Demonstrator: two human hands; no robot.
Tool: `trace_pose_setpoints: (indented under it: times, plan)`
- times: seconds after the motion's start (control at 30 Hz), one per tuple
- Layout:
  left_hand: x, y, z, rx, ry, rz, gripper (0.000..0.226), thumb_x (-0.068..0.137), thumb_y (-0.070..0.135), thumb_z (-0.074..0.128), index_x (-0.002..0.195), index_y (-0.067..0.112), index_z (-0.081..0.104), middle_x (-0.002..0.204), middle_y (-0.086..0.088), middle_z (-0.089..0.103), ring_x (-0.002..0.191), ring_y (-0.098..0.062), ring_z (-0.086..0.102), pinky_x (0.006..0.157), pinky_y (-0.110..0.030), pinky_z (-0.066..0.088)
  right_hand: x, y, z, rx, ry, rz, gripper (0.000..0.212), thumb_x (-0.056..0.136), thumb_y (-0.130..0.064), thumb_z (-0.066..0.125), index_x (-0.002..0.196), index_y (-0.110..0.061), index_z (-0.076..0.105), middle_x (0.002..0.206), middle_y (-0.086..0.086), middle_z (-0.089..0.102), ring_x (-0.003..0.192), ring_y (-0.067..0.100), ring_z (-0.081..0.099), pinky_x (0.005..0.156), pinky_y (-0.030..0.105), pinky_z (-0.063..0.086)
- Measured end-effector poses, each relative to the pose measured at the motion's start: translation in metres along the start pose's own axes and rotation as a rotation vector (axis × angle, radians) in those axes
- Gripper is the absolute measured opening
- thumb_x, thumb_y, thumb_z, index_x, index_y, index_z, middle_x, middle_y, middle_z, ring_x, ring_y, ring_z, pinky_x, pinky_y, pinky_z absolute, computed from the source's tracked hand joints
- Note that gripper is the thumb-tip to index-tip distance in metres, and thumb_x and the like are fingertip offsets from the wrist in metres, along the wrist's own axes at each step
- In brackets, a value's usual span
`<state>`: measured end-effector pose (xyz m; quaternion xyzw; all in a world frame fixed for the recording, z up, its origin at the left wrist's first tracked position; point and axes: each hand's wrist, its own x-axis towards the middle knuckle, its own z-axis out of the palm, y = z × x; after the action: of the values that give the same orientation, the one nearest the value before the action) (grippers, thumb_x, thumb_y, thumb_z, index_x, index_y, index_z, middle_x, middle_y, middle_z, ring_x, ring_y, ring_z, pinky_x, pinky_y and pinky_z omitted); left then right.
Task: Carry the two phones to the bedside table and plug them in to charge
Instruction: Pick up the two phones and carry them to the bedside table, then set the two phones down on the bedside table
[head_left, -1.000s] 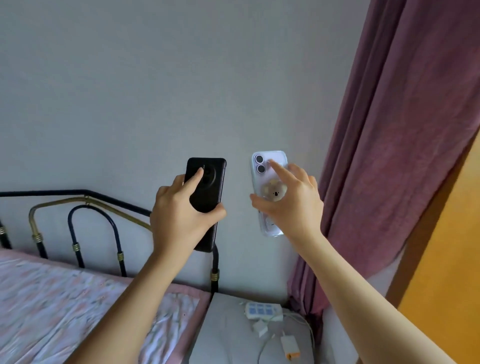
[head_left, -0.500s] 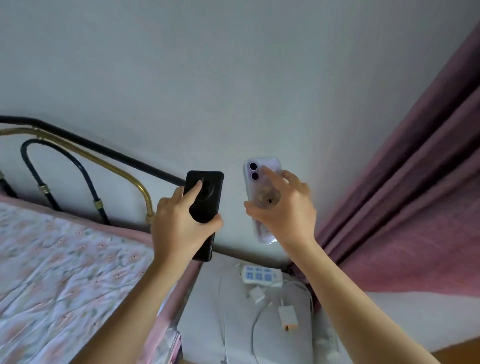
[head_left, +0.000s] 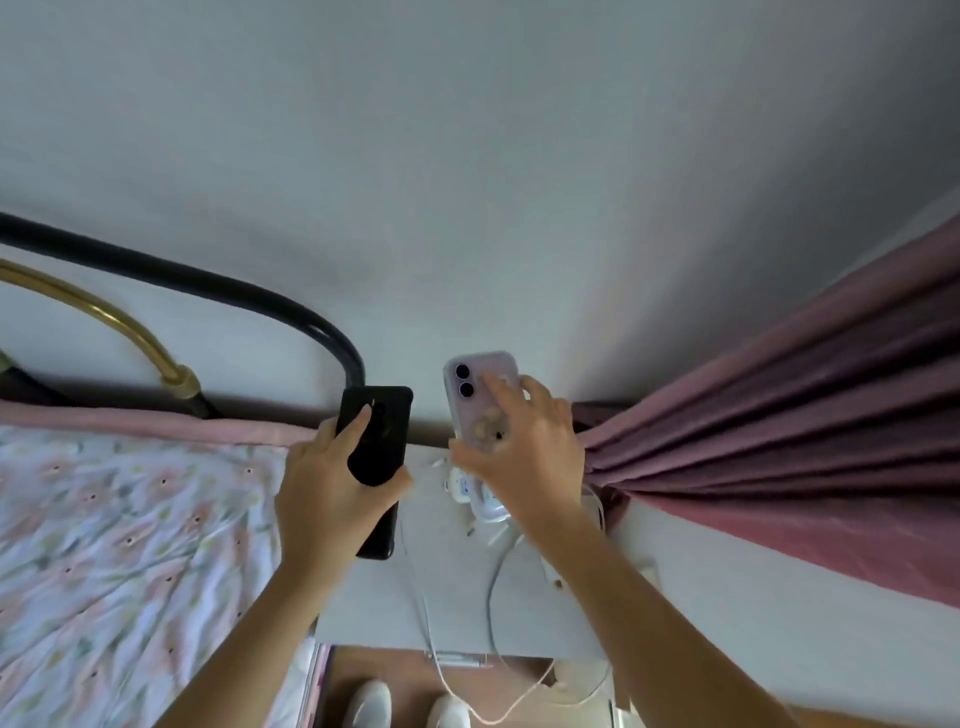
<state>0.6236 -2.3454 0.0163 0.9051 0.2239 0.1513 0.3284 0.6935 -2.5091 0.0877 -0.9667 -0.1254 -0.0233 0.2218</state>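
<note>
My left hand (head_left: 327, 499) grips a black phone (head_left: 382, 441), held upright with its back and round camera facing me. My right hand (head_left: 524, 457) holds a pale lilac phone (head_left: 480, 384) in a clear case with two camera lenses and a small charm on its back. Both phones hover over the far end of the white bedside table (head_left: 395, 592). A white power strip (head_left: 460, 486) lies on the table, mostly hidden behind my right hand. White charging cables (head_left: 491, 597) trail across the table and over its front edge.
A bed with a floral quilt (head_left: 114, 545) and a black and brass metal headboard (head_left: 171, 280) stands to the left. A pink curtain (head_left: 779, 415) hangs on the right against the grey wall. My white shoes (head_left: 369, 704) show on the brown floor below the table.
The view has tilted downward and closer; both hands with their phones have come lower, over the table. The floor and my shoes have come into sight.
</note>
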Motion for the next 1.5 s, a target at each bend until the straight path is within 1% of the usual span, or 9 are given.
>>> trace_pose_setpoints:
  times: [0.23,0.33,0.4,0.63,0.77,0.9,1.2,1.37,1.5]
  plan:
    - [-0.012,-0.051,0.084,0.057,-0.148,-0.085,0.082,0.056,0.061,0.053,0.134,0.033,0.052,0.108,0.000,0.066,0.100,-0.029,0.059,0.072,-0.037,0.054,0.006,0.057,0.084,-0.017,-0.213,0.123,0.075,0.069,-0.050,0.069,0.136,-0.034,0.041,0.133,-0.002,0.044,0.119,0.023,0.038,0.078,0.033,0.039]
    - [-0.023,-0.075,0.118,0.061,-0.197,-0.117,0.079,0.058,0.057,0.059,0.133,0.032,0.053,0.112,0.001,0.065,0.098,-0.029,0.061,0.071,-0.039,0.055,-0.003,0.083,0.127,-0.020,-0.299,0.156,0.074,0.071,-0.050,0.069,0.136,-0.034,0.039,0.139,-0.003,0.040,0.124,0.021,0.035,0.084,0.033,0.040]
    - [-0.031,-0.091,0.138,0.060,-0.213,-0.133,0.076,0.061,0.049,0.068,0.132,0.028,0.055,0.109,-0.002,0.066,0.096,-0.028,0.063,0.070,-0.035,0.054,-0.010,0.098,0.152,-0.006,-0.328,0.189,0.070,0.070,-0.047,0.070,0.133,-0.036,0.042,0.136,-0.002,0.043,0.123,0.021,0.036,0.085,0.034,0.041]
    - [-0.046,-0.140,0.192,0.128,-0.264,-0.159,0.074,0.065,0.048,0.068,0.134,0.025,0.053,0.113,-0.002,0.065,0.100,-0.025,0.061,0.069,-0.036,0.055,-0.033,0.140,0.232,0.039,-0.350,0.241,0.066,0.070,-0.048,0.072,0.129,-0.035,0.047,0.129,-0.003,0.049,0.117,0.021,0.041,0.075,0.025,0.034]
    - [-0.048,-0.165,0.215,0.154,-0.277,-0.180,0.072,0.067,0.040,0.075,0.135,0.023,0.054,0.113,-0.003,0.064,0.097,-0.025,0.062,0.066,-0.032,0.052,-0.043,0.155,0.270,0.050,-0.349,0.263,0.066,0.068,-0.047,0.074,0.128,-0.033,0.047,0.129,0.001,0.048,0.115,0.022,0.042,0.073,0.027,0.035]
    - [-0.053,-0.184,0.234,0.188,-0.305,-0.162,0.075,0.065,0.046,0.065,0.135,0.022,0.053,0.112,-0.007,0.062,0.094,-0.030,0.060,0.065,-0.035,0.051,-0.050,0.165,0.301,0.045,-0.359,0.289,0.067,0.067,-0.046,0.075,0.127,-0.034,0.048,0.128,0.003,0.045,0.113,0.023,0.042,0.070,0.027,0.037]
    - [-0.056,-0.204,0.251,0.281,-0.283,-0.187,0.079,0.065,0.050,0.056,0.137,0.020,0.049,0.127,-0.011,0.056,0.106,-0.038,0.056,0.074,-0.043,0.051,-0.056,0.168,0.330,-0.043,-0.341,0.201,0.077,0.064,-0.045,0.078,0.132,-0.030,0.045,0.122,0.009,0.046,0.107,0.027,0.044,0.059,0.027,0.038]
    - [-0.059,-0.201,0.255,0.328,-0.261,-0.217,0.078,0.071,0.038,0.074,0.141,0.018,0.046,0.140,-0.011,0.051,0.118,-0.037,0.052,0.078,-0.047,0.051,-0.062,0.165,0.338,-0.010,-0.336,0.252,0.077,0.064,-0.044,0.078,0.133,-0.029,0.047,0.130,0.009,0.047,0.112,0.028,0.045,0.060,0.027,0.038]
    - [-0.064,-0.202,0.258,0.303,-0.242,-0.244,0.085,0.073,0.041,0.074,0.145,0.014,0.038,0.144,-0.011,0.048,0.127,-0.033,0.048,0.087,-0.046,0.050,-0.065,0.165,0.341,-0.016,-0.332,0.256,0.076,0.067,-0.042,0.076,0.135,-0.029,0.044,0.136,0.008,0.042,0.116,0.028,0.042,0.061,0.027,0.039]
